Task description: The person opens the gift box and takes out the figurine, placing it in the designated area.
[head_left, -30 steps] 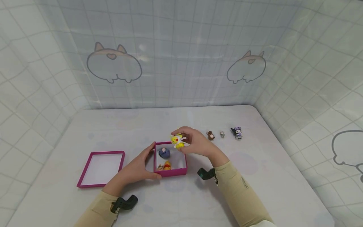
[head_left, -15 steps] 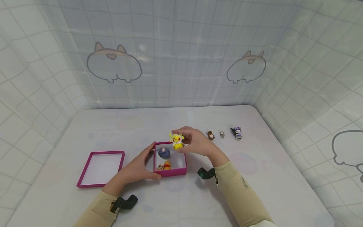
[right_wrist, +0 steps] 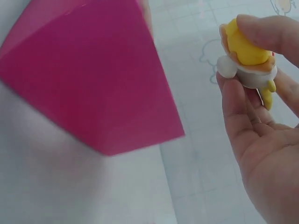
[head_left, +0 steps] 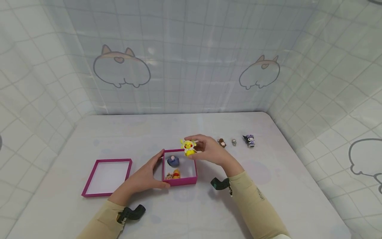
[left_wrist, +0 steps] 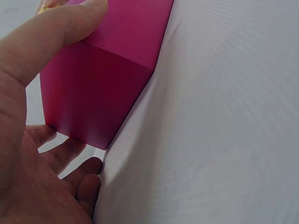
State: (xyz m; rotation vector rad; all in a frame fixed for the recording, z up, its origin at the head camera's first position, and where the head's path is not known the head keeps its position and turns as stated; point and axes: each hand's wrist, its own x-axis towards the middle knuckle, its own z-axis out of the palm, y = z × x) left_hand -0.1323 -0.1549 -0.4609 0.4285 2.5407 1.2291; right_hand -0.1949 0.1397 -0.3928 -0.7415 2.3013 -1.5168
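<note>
My right hand [head_left: 210, 151] pinches a yellow Pikachu figurine [head_left: 188, 146] with a white hood, held upright over the back right corner of a magenta box [head_left: 182, 182]. In the right wrist view, thumb and fingertips hold the figurine [right_wrist: 247, 51] from opposite sides, its yellow base toward the camera. My left hand [head_left: 143, 177] grips the box's left side, thumb on the front wall [left_wrist: 119, 37] and fingers at the back corner. Inside the box lie a blue figurine [head_left: 173, 161], an orange bear figurine in a red top [head_left: 176, 174] and a small beige figurine [head_left: 169, 176].
A shallow magenta-rimmed lid [head_left: 108, 176], white inside, lies left of the box, partly behind the left forearm. Back right on the table stand a brown figurine [head_left: 222, 143], a tiny grey one [head_left: 234, 142] and a purple-and-black one [head_left: 250, 141]. Patterned curtains enclose the table.
The Pikachu figurine has turned from tilted to upright, facing the camera, and has shifted slightly right with my right hand. My left hand and the box stay in place.
</note>
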